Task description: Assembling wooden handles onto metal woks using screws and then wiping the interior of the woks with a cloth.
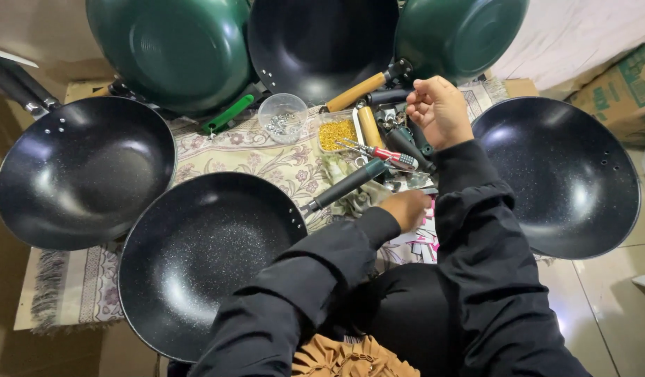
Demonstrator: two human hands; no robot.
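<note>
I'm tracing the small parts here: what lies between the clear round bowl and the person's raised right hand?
In the head view, between the clear bowl and the right hand sit a small tray of yellow bits and a wooden pan handle.

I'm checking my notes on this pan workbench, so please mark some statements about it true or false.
1. The right hand is raised over the heap of loose handles. True.
2. The red-handled screwdriver is in the left hand. False: it lies on the patterned cloth.
3. The clear round plastic cup holds small metal screws. True.
4. All the pans are green. False: several are speckled black pans.
</note>
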